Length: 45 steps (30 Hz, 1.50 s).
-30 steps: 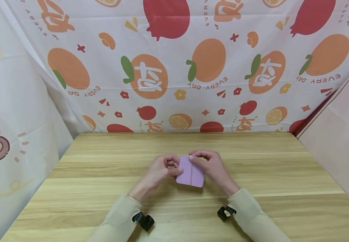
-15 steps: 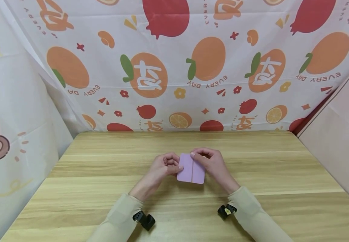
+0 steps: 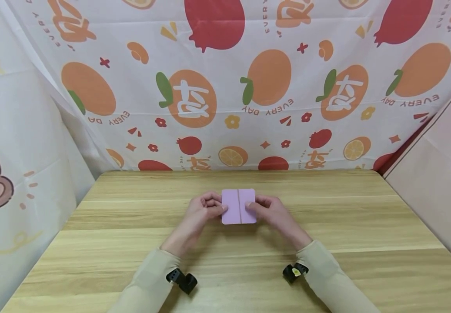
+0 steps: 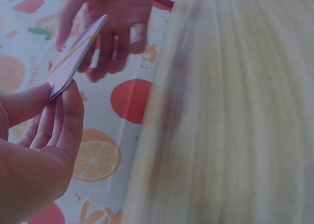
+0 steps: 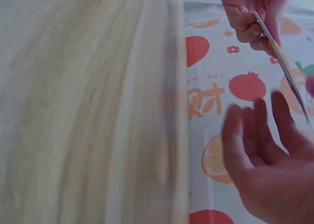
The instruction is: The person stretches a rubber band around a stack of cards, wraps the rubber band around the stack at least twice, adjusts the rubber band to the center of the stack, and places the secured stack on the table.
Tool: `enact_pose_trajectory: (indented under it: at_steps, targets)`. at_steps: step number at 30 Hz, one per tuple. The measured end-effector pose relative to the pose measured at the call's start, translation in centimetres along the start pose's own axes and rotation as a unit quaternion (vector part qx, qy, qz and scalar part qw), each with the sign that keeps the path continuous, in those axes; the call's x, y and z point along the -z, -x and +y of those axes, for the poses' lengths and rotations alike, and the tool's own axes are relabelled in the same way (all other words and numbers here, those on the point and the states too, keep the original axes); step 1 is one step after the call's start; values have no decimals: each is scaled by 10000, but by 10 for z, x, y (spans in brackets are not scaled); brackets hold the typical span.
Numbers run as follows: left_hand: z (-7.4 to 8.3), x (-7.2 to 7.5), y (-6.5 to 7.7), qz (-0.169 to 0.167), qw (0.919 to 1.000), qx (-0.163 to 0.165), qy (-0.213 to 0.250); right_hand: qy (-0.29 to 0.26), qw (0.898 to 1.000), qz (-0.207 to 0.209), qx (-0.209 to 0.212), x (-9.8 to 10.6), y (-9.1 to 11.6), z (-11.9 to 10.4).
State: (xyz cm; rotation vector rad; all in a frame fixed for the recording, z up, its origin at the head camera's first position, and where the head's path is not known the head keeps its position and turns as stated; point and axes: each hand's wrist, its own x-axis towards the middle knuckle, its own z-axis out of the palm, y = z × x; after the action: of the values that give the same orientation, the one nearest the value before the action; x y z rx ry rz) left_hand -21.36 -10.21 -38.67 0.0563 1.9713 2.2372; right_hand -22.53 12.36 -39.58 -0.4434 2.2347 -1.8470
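Note:
A small lilac pad or stack of cards (image 3: 231, 213) with rounded corners is held up above the wooden table. A thin tan elastic band (image 3: 239, 208) runs down its middle. My left hand (image 3: 202, 211) pinches the left edge, thumb in front and fingers behind; the left wrist view shows the same left hand (image 4: 44, 131) and the pad's thin layered side. At the other edge is my right hand (image 3: 270, 213), its thumb over the front face. In the right wrist view the right hand's fingers (image 5: 262, 140), blurred and loosely bent, stand apart from the pad's back.
A wooden table (image 3: 131, 243) spreads beneath both hands. Behind it hangs a fruit-printed cloth (image 3: 225, 95), with pale cloth walls at either side. Each sleeve carries a black wrist camera (image 3: 186, 282).
The pad has moved away from me, slightly left, and straightened. My right hand has slid from the band's top end to the pad's right side. The left hand keeps its hold.

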Motion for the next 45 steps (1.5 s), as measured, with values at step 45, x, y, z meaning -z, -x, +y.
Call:
enact_pose_trajectory:
  at_steps: [45]
  targets:
    - [7,-5,2,549,9979,-309,116,-1393,9879,-180,-655,-35,3,7]
